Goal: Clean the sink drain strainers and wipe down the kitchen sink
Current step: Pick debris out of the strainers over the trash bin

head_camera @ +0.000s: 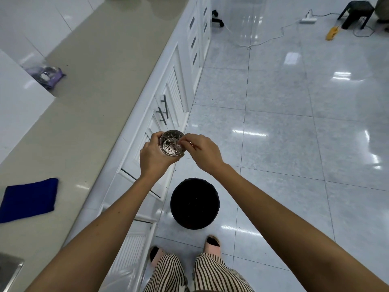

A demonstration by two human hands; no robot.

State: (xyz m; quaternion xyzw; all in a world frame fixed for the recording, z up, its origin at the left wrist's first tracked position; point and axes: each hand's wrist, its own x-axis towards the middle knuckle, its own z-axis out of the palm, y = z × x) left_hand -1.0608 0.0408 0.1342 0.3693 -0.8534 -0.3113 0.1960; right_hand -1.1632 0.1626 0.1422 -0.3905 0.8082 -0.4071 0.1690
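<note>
My left hand (153, 155) grips a round metal drain strainer (171, 144), a perforated cup held with its mouth toward me, out in front of the cabinets. My right hand (202, 150) reaches in from the right, its pinched fingertips at the strainer's rim. A black round bin (194, 204) stands on the floor below and in front of my hands. A folded blue cloth (29, 200) lies on the counter at the left. A corner of the steel sink (10, 268) shows at the bottom left.
The beige counter (101, 70) runs along the left above white cabinets (168, 106) with bar handles. A purple packet (49, 75) lies farther along it. White cable and power strip (307, 20), a yellow object (332, 33) and a black stool (356, 14) are far off on the tiled floor.
</note>
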